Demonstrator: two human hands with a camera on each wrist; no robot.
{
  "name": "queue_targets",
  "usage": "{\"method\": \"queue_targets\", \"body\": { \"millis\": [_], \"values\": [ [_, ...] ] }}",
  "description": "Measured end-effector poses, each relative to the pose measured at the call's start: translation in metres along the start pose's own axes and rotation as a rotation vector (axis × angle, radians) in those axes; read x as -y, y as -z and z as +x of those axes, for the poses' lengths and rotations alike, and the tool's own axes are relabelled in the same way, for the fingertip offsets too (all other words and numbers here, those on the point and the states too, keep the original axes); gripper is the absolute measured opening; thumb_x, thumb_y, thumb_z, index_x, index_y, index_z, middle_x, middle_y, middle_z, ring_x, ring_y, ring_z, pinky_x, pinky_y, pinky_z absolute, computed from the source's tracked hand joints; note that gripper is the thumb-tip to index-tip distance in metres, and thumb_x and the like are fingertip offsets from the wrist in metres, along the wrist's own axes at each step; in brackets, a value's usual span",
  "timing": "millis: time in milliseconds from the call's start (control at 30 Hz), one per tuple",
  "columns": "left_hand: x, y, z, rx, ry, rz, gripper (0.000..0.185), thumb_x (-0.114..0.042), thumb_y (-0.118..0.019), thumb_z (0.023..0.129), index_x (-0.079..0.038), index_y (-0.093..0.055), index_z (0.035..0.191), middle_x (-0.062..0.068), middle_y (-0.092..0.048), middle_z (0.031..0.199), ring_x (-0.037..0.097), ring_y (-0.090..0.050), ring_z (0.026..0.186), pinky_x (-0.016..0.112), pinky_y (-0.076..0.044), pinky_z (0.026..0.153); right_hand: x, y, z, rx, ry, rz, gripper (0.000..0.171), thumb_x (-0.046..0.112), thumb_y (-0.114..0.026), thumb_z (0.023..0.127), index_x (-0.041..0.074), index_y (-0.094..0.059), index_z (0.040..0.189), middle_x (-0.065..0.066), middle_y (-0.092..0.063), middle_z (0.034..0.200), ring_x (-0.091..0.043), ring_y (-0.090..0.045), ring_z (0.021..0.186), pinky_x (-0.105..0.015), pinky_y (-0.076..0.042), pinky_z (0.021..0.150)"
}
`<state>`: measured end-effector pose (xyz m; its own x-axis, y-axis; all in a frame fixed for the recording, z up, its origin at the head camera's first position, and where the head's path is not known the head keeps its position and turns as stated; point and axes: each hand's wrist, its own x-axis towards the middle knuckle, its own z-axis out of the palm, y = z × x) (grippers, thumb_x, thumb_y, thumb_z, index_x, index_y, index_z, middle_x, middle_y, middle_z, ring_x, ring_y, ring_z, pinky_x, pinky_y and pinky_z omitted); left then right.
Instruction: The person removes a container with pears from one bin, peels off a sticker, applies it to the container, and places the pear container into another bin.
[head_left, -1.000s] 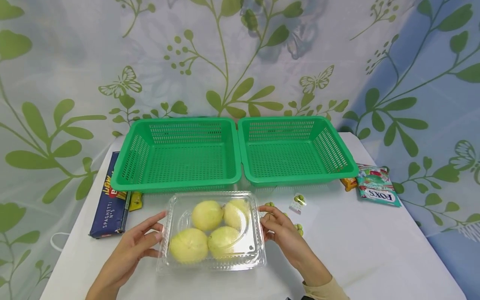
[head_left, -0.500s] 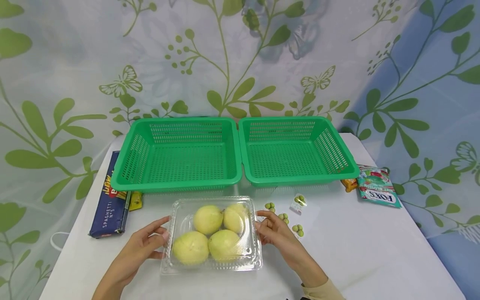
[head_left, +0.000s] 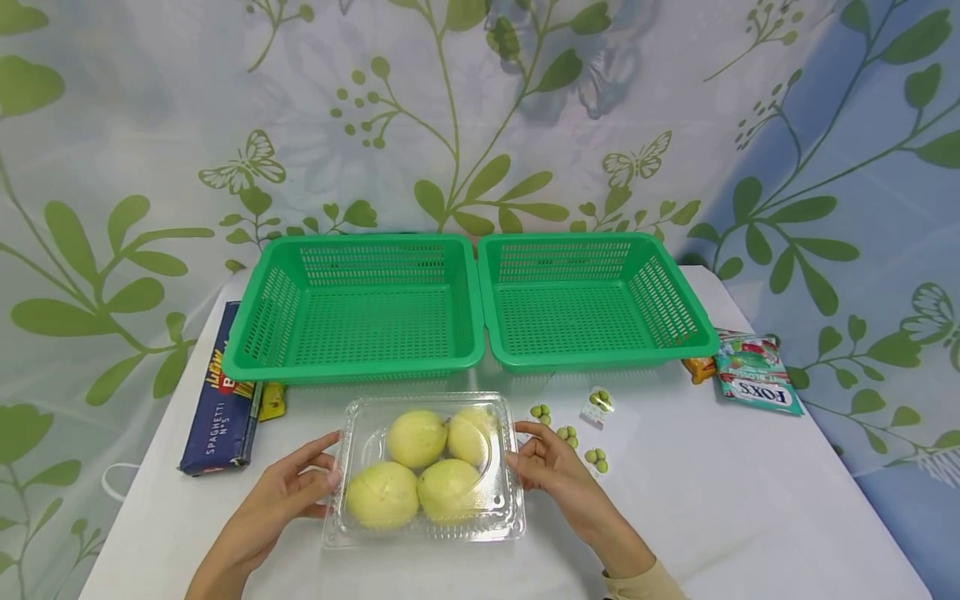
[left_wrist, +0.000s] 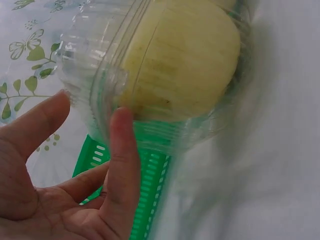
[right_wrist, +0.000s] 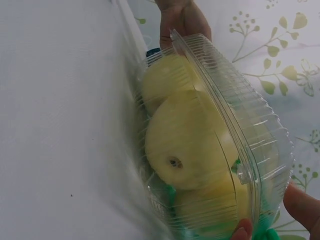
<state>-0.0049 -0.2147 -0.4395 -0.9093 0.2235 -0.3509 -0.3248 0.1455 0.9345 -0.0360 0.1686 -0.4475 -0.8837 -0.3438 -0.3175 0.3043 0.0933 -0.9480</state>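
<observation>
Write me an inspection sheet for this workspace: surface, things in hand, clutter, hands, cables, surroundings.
Surface: white table, no spills seen.
Things in hand: clear clamshell box, lid closed, holding four pale yellow fruits, resting at the table's near edge.
Clutter: two green mesh baskets side by side behind the box, both with nothing inside; spaghetti packet at left; Fox's candy bag at right; small green candies near the right hand.
Hands: left hand touches the box's left side, fingers straight; right hand touches its right side.
Cables: white cord loop at the table's left edge.
Surroundings: leaf and butterfly printed curtain behind.
</observation>
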Motion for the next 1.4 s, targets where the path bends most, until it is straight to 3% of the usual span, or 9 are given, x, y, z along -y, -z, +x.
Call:
{"method": "queue_targets", "body": {
  "millis": [233, 400, 567, 1033, 1400],
  "values": [
    [0.002, -0.006, 0.007, -0.082, 0.011, -0.036, 0.064, -0.017, -0.061, 0.099, -0.006, -0.034, 0.156, -0.002, -0.054, 0.110, 0.006, -0.064, 0.087, 0.032, -0.061, 0.075, -0.001, -0.005, 0.004, -0.095, -0.022, 0.053, 0.056, 0.024, -0.065, 0.097, 0.010, -0.041, 0.145, 0.002, -0.056, 0.096, -0.012, -0.056, 0.083, -0.028, -0.049, 0.083],
    [-0.002, -0.006, 0.017, -0.122, -0.025, -0.016, 0.061, -0.017, -0.061, 0.099, -0.006, -0.037, 0.154, -0.003, -0.055, 0.108, 0.004, -0.063, 0.085, 0.030, -0.060, 0.074, 0.004, -0.008, 0.014, -0.148, -0.008, 0.077, 0.056, 0.024, -0.067, 0.095, 0.009, -0.043, 0.144, 0.003, -0.054, 0.089, -0.011, -0.054, 0.081, -0.029, -0.050, 0.083],
    [-0.006, -0.006, 0.024, -0.147, 0.003, -0.013, 0.062, -0.021, -0.063, 0.099, -0.010, -0.038, 0.154, -0.002, -0.053, 0.110, 0.004, -0.062, 0.086, 0.029, -0.059, 0.076, 0.008, -0.009, 0.026, -0.187, 0.005, 0.118, 0.054, 0.023, -0.067, 0.096, 0.007, -0.046, 0.143, 0.005, -0.054, 0.086, -0.009, -0.052, 0.080, -0.029, -0.048, 0.082],
    [-0.008, -0.002, 0.032, -0.115, -0.029, -0.019, 0.063, -0.019, -0.060, 0.100, -0.007, -0.034, 0.156, -0.002, -0.051, 0.110, 0.004, -0.062, 0.086, 0.029, -0.060, 0.076, 0.008, -0.005, 0.032, -0.159, 0.016, 0.133, 0.052, 0.024, -0.064, 0.098, 0.008, -0.043, 0.144, 0.007, -0.055, 0.083, -0.008, -0.054, 0.079, -0.031, -0.046, 0.083],
    [-0.008, -0.003, 0.031, -0.116, -0.001, -0.015, 0.064, -0.021, -0.060, 0.100, -0.009, -0.033, 0.157, -0.003, -0.051, 0.110, 0.004, -0.062, 0.087, 0.029, -0.059, 0.078, 0.007, -0.006, 0.032, -0.166, 0.004, 0.140, 0.052, 0.025, -0.064, 0.098, 0.011, -0.043, 0.143, 0.007, -0.055, 0.084, -0.009, -0.054, 0.081, -0.031, -0.045, 0.084]
  ]
}}
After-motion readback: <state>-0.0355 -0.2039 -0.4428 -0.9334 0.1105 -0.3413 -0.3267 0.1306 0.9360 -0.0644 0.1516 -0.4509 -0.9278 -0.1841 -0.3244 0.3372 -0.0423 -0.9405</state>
